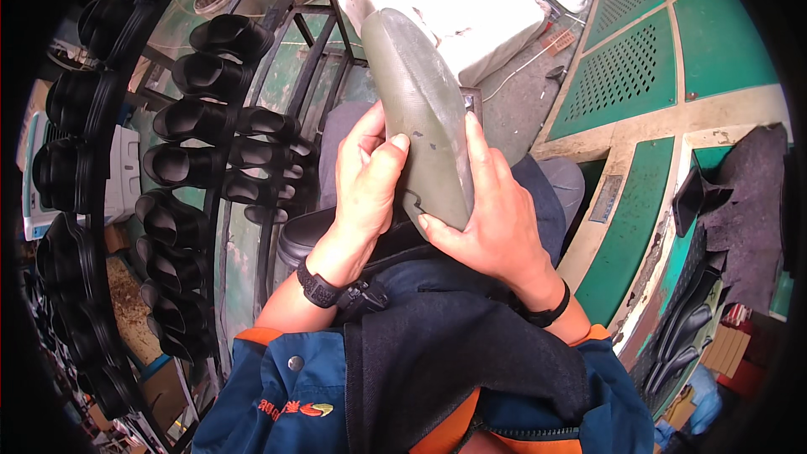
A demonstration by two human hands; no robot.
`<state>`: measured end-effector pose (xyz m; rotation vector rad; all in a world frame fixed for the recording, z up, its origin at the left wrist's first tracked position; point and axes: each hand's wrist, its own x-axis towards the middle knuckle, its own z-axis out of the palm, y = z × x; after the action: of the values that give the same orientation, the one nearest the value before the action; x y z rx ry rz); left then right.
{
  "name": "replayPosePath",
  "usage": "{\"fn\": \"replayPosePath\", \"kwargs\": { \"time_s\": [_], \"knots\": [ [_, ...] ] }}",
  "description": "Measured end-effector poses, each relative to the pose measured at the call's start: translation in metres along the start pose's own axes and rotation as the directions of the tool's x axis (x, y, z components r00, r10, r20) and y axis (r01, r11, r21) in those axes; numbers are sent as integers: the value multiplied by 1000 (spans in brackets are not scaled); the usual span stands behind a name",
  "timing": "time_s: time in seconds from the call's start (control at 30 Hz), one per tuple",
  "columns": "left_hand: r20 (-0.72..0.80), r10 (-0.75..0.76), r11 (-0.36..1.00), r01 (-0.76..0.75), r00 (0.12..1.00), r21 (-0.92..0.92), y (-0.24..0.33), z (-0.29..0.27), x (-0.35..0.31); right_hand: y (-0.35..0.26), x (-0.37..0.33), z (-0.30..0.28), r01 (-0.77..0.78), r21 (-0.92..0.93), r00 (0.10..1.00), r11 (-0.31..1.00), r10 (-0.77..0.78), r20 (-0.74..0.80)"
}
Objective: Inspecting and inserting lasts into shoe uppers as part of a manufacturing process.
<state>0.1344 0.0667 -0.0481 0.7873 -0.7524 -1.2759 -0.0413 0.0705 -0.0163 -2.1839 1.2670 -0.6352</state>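
A grey-green shoe last [416, 88] is held up in front of me, its toe pointing away and a few dark marks on its surface. My left hand [367, 170] grips its left side, the thumb pressed on top. On the other side my right hand [496, 219] wraps around the lower right part, fingers along the edge and thumb near the heel end. Below the hands, at my lap, lies a black shoe [313, 232], partly covered by my left wrist.
To the left stands a rack with rows of black shoes [189, 121]. Ahead is a white-covered block [479, 8]. Green cabinet panels [618, 76] run along the right, with dark sheet material [748, 219] and black pieces [685, 328] on a shelf.
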Motion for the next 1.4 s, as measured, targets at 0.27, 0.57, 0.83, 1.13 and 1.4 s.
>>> {"fn": "replayPosePath", "kwargs": {
  "time_s": [0.27,0.57,0.83,1.13,1.4],
  "knots": [
    [-12,1,998,0,1000,62,-1,2,-1,0,0,1,2,1,1000,1000,-2,7],
    [2,-8,998,7,1000,67,0,0,-1,1,-1,2,6,6,1000,1000,-6,3],
    [-44,-35,998,37,998,43,-3,-1,-1,0,0,1,30,-3,999,1000,-30,-10],
    [-39,-45,996,47,998,72,-1,1,0,-1,1,0,26,5,1000,1000,-26,-4],
    [-44,-21,994,25,999,102,0,3,1,-1,2,0,32,6,999,999,-32,-9]
  ]
}}
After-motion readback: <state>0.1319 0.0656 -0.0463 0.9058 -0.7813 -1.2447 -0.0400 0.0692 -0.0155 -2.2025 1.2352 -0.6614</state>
